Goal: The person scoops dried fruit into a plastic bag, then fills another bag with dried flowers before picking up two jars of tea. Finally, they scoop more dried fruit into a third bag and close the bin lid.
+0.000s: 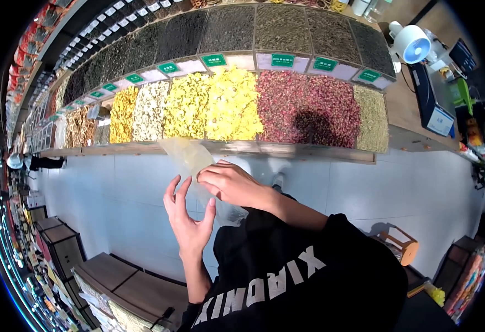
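Note:
A clear plastic bag hangs in front of the display counter, its upper part spread toward the counter edge and its lower part near my body. My right hand is closed on the bag, fingers bent around its middle. Just left of it, my left hand is raised with thumb and fingers spread apart, nothing visible between them. Beyond the bag lie bins of bright yellow dried flowers, paler yellow flowers and pink dried rosebuds.
Dark loose teas fill the back row behind green labels. On the right are a small white fan and a scale. A wooden stool stands behind me at right; a person is far left.

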Demonstrator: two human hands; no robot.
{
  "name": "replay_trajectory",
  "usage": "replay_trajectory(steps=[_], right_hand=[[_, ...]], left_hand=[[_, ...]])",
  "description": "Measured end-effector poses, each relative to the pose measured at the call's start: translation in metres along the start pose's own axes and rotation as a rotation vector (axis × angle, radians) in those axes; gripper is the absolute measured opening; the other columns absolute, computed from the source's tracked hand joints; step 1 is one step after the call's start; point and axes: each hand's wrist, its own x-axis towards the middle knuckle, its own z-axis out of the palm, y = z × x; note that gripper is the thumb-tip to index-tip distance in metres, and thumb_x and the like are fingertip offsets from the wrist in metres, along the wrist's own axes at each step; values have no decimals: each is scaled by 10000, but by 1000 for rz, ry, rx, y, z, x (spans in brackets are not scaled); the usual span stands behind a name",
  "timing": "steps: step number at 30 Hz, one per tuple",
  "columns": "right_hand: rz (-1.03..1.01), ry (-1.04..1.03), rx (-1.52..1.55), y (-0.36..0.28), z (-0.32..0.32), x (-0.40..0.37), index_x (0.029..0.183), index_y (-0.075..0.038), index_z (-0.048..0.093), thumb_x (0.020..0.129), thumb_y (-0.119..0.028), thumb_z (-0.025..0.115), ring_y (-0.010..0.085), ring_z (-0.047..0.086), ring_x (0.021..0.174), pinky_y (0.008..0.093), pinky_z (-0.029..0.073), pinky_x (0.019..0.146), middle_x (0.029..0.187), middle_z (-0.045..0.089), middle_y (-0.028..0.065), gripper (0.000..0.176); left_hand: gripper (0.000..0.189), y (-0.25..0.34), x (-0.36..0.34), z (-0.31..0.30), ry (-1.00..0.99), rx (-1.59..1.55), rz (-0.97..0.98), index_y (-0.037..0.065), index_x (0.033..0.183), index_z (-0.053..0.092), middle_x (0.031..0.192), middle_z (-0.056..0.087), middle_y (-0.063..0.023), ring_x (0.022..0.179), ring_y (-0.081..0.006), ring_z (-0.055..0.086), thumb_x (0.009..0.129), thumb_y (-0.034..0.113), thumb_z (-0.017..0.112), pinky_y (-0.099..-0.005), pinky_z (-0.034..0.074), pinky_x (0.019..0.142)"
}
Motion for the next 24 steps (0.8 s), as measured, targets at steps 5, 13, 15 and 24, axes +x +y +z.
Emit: replay_trajectory(steps=[5,13,15,24], right_hand=[[-17,-76,53,13,24,5,928,-12,639,828,-36,663,334,638,854,414,507,787,915,676,129,105],[66,-307,-138,10,89,26,992,-24,620,844,-135,649,320,632,905,401,487,858,942,649,122,187],[47,-276,-241,9,109,29,1031,-20,598,818,-134,654,325,625,909,403,489,847,955,631,123,248],[340,-467,-672,44,214,36,936,-34,616,750,-100,651,305,656,861,435,502,720,897,642,115,200]], left_hand=[[535,-23,-10,20,5,-21,-108,65,1314,549,1294,537,-193,1189,-382,524,800,58,698,-441,437,1001],[179,-110,-13,-10,188,25,-213,-30,1049,694,908,715,-151,745,-258,657,888,32,647,-345,521,667],[164,-136,-13,-29,206,30,-298,-34,1032,700,855,714,-152,682,-233,651,900,50,655,-340,515,622],[193,-269,-23,-104,253,41,-593,-14,1040,720,716,688,-182,541,-267,668,930,130,653,-357,515,555]])
